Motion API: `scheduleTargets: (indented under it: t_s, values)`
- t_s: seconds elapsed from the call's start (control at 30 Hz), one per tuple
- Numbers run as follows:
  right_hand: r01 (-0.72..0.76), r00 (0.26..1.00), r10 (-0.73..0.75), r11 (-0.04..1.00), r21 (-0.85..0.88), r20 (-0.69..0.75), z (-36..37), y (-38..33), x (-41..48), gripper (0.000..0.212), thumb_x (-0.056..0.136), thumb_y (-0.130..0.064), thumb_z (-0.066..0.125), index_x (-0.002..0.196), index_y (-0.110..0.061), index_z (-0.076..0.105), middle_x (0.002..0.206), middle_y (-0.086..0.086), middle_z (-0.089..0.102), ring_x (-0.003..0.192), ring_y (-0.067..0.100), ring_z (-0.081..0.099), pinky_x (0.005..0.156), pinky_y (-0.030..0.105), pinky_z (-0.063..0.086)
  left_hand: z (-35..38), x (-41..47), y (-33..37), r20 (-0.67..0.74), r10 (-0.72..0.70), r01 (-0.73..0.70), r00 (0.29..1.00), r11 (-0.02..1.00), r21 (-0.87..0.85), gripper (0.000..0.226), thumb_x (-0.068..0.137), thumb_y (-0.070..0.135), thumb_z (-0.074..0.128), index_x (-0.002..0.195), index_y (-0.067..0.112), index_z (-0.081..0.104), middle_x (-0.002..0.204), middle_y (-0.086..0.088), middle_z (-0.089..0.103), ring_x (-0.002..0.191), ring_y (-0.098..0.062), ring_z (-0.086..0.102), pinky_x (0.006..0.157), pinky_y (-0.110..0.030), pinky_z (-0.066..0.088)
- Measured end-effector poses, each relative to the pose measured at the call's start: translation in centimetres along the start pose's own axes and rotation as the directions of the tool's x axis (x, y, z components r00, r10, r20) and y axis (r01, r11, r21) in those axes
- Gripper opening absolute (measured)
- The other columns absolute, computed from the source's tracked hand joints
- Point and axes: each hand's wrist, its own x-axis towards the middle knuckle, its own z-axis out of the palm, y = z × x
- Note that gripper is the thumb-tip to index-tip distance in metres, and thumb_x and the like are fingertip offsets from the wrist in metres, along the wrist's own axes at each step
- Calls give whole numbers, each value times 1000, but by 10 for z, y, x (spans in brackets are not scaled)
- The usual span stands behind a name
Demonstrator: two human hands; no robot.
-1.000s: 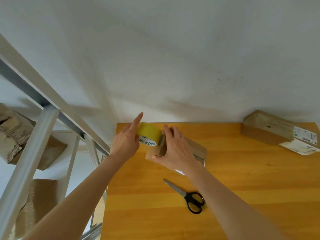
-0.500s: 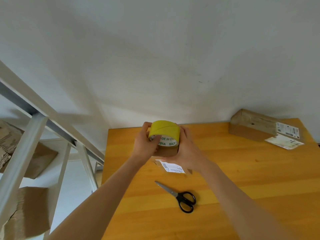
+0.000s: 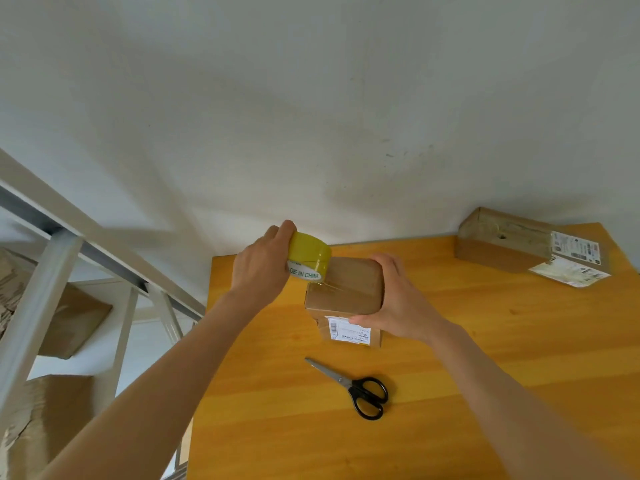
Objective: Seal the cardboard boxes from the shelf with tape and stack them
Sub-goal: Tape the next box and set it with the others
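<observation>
The person's left hand (image 3: pixel 261 268) grips a yellow tape roll (image 3: pixel 311 252), its fingers (image 3: pixel 282 230) curled over the far side of the roll (the printed rim reads "MADE IN CHINA"). The roll is held just above the far left edge of a small cardboard box (image 3: pixel 349 284). A strip of clear tape (image 3: pixel 320 285) runs from the roll down onto the box's top face, near its left corner.

The right hand (image 3: pixel 401 306) holds the box from the right side. Its fingers (image 3: pixel 381 263) wrap over the far right edge and its thumb (image 3: pixel 360 320) presses on the near edge. The box sits on the orange wooden surface (image 3: pixel 485 358), towards its far left part, with a white shipping label (image 3: pixel 349 334) on the face turned to the camera.

Black-handled scissors (image 3: pixel 362 391) lie on the surface near the box on the camera's side, apart from it, blades pointing to the far left. A second, longer cardboard box (image 3: pixel 502 240) rests at the far right corner, close to the white wall (image 3: pixel 311 116), with a loose paper slip (image 3: pixel 568 271) at its right end. To the left stands a white metal shelf (image 3: pixel 38 289) holding more cardboard boxes (image 3: pixel 74 317).
</observation>
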Motion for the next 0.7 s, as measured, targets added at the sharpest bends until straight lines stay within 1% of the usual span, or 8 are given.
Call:
scheduleTargets:
  t_s: [0.13,0.2,0.3,0.37,0.47,0.53,0.6,0.7]
  values:
    - [12,999,-11,1000,-23,31,-2,0,5,109,57,-48,89,140,-24,23,131,-17,22,111,5,39,86,23,41,-1,-2,-6,45,10,-14,999,995,102,30,90,12,58,115,13,41,96,-8,56,60,-19,45,51,-30,36]
    - [16,999,-15,1000,-27,40,-2,1,8,110,57,-50,89,141,-26,23,128,-20,20,109,5,38,84,22,39,-2,-3,-9,49,10,-18,999,987,162,32,90,12,59,115,14,40,94,-8,55,58,-19,45,50,-30,36]
    - [18,999,-17,999,-27,46,-3,6,9,111,56,-50,89,141,-29,21,130,-20,20,110,5,38,88,23,38,-7,-6,-14,46,6,-19,999,962,271,41,86,9,63,118,13,38,92,-8,52,59,-19,43,50,-31,36]
    - [22,998,-21,999,-36,53,-4,10,8,111,55,-51,89,141,-30,21,130,-21,20,111,5,38,89,24,39,-9,-9,-17,85,-3,-24,996,946,325,44,87,10,62,122,14,35,92,-7,49,60,-19,43,51,-32,38]
    - [29,998,-26,999,-41,62,-5,10,8,111,56,-51,89,141,-31,20,131,-21,19,111,5,38,88,23,39,-11,-11,-20,131,-1,-50,991,919,390,50,88,12,61,126,16,30,95,-7,49,63,-21,50,53,-32,44]
    - [31,997,-27,998,-55,73,-7,11,8,111,56,-51,89,141,-31,20,131,-21,20,112,6,37,89,24,39,-11,-10,-21,165,13,-86,986,891,446,53,88,15,62,127,18,26,99,-6,49,69,-21,58,56,-31,48]
    - [28,996,-22,997,-74,82,-10,13,7,112,57,-51,89,142,-30,19,134,-18,20,113,7,38,88,24,40,-8,-11,-21,185,9,-96,983,879,467,54,89,16,62,127,18,26,100,-6,49,68,-20,58,55,-29,47]
    - [6,994,4,995,-100,108,-16,18,3,112,58,-50,88,143,-32,17,137,-17,20,115,9,38,89,26,44,2,-13,-17,211,6,-114,977,858,502,57,88,16,64,129,19,24,100,-4,50,62,-18,53,51,-26,43]
